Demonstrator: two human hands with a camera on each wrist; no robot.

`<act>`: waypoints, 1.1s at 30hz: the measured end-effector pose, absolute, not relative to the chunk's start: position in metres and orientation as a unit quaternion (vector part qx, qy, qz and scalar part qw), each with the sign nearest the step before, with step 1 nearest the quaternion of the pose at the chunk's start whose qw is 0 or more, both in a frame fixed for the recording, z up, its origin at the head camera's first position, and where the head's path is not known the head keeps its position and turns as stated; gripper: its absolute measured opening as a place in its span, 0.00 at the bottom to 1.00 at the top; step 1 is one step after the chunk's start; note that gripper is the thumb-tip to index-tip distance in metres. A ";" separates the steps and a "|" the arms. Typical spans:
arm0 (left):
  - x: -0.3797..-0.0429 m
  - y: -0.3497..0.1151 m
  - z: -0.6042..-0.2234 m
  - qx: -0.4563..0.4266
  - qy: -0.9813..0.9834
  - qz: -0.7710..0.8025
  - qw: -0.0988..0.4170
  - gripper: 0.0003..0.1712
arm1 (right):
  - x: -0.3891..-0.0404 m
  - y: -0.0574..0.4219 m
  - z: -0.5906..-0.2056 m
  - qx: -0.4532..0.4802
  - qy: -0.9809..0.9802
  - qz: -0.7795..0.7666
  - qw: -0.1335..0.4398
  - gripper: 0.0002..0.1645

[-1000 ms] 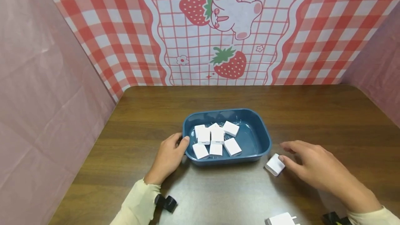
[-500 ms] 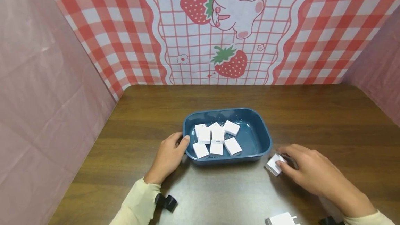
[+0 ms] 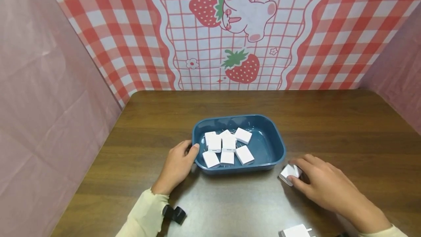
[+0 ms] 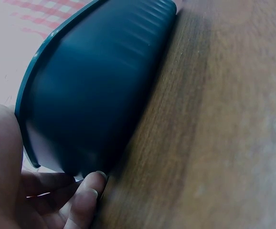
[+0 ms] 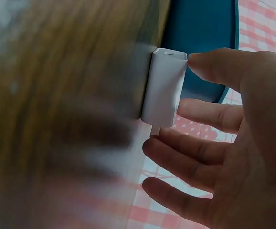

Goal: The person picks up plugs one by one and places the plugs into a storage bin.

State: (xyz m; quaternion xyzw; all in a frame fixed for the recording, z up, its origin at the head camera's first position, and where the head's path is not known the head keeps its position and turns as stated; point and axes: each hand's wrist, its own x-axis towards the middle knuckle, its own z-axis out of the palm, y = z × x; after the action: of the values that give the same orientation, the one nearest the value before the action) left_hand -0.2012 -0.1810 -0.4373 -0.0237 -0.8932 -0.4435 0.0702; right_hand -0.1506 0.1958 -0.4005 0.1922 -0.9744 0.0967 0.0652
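A dark blue rectangular tray sits on the table with several white plug chargers inside, mostly toward its left. My left hand grips the tray's left end, thumb over the rim; in the left wrist view, its fingertips lie against the outer wall low down. Just off the tray's right front corner, a loose white charger rests on the table. My right hand pinches this charger between thumb and fingers. The right wrist view shows the charger with its port end beside the thumb, other fingers spread loosely.
Another white charger lies at the front edge of the view, prongs pointing right. Behind the wooden table hangs a red checked cloth with strawberries. Pink cloth hangs at both sides.
My right hand has moved slightly left and its thumb and fingers have come onto the loose charger. The left hand and the tray have stayed in place.
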 end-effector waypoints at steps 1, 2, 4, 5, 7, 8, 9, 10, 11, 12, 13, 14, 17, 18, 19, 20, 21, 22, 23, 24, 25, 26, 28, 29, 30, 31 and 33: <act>-0.201 -0.181 -0.437 -0.025 -0.893 -0.443 0.071 0.22 | -0.150 0.195 -0.401 0.188 -0.976 0.094 0.061 0.28; -0.201 -0.181 -0.438 -0.026 -0.893 -0.443 0.072 0.22 | -0.150 0.195 -0.400 0.182 -0.977 0.091 0.054 0.29; -0.202 -0.181 -0.438 -0.029 -0.894 -0.442 0.075 0.22 | -0.149 0.194 -0.400 0.171 -0.981 0.086 0.039 0.32; -0.202 -0.181 -0.438 -0.030 -0.894 -0.441 0.075 0.22 | -0.149 0.193 -0.400 0.167 -0.982 0.083 0.031 0.33; -0.202 -0.181 -0.438 -0.029 -0.894 -0.442 0.075 0.22 | -0.148 0.193 -0.401 0.161 -0.984 0.079 0.020 0.35; -0.202 -0.181 -0.439 -0.029 -0.893 -0.442 0.074 0.22 | -0.148 0.193 -0.400 0.160 -0.984 0.078 0.017 0.35; -0.202 -0.181 -0.439 -0.029 -0.893 -0.442 0.074 0.22 | -0.148 0.193 -0.401 0.161 -0.984 0.079 0.018 0.35; -0.202 -0.181 -0.439 -0.029 -0.893 -0.442 0.074 0.22 | -0.149 0.193 -0.401 0.162 -0.983 0.080 0.020 0.35; -0.202 -0.182 -0.439 -0.029 -0.894 -0.442 0.074 0.22 | -0.149 0.193 -0.401 0.163 -0.983 0.080 0.021 0.34; -0.202 -0.182 -0.440 -0.029 -0.894 -0.442 0.074 0.22 | -0.149 0.193 -0.401 0.163 -0.983 0.081 0.020 0.34; -0.202 -0.182 -0.440 -0.029 -0.894 -0.441 0.073 0.22 | -0.149 0.193 -0.401 0.164 -0.983 0.082 0.020 0.34; -0.202 -0.182 -0.440 -0.027 -0.894 -0.442 0.073 0.22 | -0.149 0.193 -0.401 0.163 -0.983 0.082 0.016 0.34; -0.202 -0.182 -0.440 -0.027 -0.895 -0.440 0.072 0.22 | -0.150 0.194 -0.402 0.162 -0.983 0.083 0.012 0.33; -0.202 -0.182 -0.440 -0.027 -0.895 -0.440 0.071 0.22 | -0.150 0.194 -0.402 0.161 -0.983 0.083 0.012 0.33; -0.202 -0.182 -0.440 -0.027 -0.895 -0.440 0.071 0.22 | -0.149 0.194 -0.402 0.162 -0.983 0.083 0.016 0.33; -0.202 -0.181 -0.440 -0.027 -0.894 -0.441 0.071 0.22 | -0.149 0.195 -0.402 0.163 -0.983 0.083 0.019 0.32; -0.202 -0.181 -0.440 -0.028 -0.895 -0.440 0.071 0.22 | -0.149 0.196 -0.402 0.165 -0.982 0.085 0.023 0.32; -0.202 -0.181 -0.440 -0.028 -0.894 -0.441 0.071 0.22 | -0.149 0.196 -0.403 0.168 -0.982 0.086 0.027 0.32; -0.203 -0.181 -0.440 -0.029 -0.894 -0.441 0.072 0.22 | -0.149 0.196 -0.403 0.168 -0.982 0.086 0.029 0.32; -0.203 -0.181 -0.440 -0.028 -0.894 -0.441 0.072 0.22 | -0.149 0.196 -0.403 0.169 -0.982 0.085 0.031 0.32; -0.203 -0.181 -0.440 -0.028 -0.894 -0.442 0.072 0.22 | -0.149 0.196 -0.403 0.169 -0.981 0.085 0.032 0.32; -0.203 -0.181 -0.440 -0.028 -0.894 -0.442 0.072 0.22 | -0.149 0.196 -0.403 0.169 -0.982 0.085 0.031 0.32; -0.202 -0.181 -0.440 -0.028 -0.894 -0.441 0.072 0.22 | -0.149 0.196 -0.402 0.166 -0.982 0.082 0.027 0.31; -0.202 -0.181 -0.440 -0.028 -0.894 -0.440 0.072 0.22 | -0.149 0.196 -0.401 0.164 -0.983 0.081 0.026 0.31; -0.202 -0.181 -0.440 -0.028 -0.894 -0.441 0.072 0.22 | -0.149 0.195 -0.401 0.163 -0.983 0.081 0.023 0.32; -0.202 -0.181 -0.440 -0.028 -0.894 -0.441 0.073 0.22 | -0.149 0.195 -0.401 0.163 -0.983 0.081 0.022 0.32; -0.202 -0.181 -0.439 -0.027 -0.893 -0.443 0.074 0.22 | -0.149 0.195 -0.401 0.161 -0.984 0.078 0.014 0.33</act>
State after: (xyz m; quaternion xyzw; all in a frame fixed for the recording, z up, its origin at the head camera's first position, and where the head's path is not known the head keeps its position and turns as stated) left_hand -0.2024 -0.1811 -0.4392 -0.0270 -0.8932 -0.4428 0.0737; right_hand -0.1495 0.1948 -0.4009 0.1614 -0.9837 0.0777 0.0142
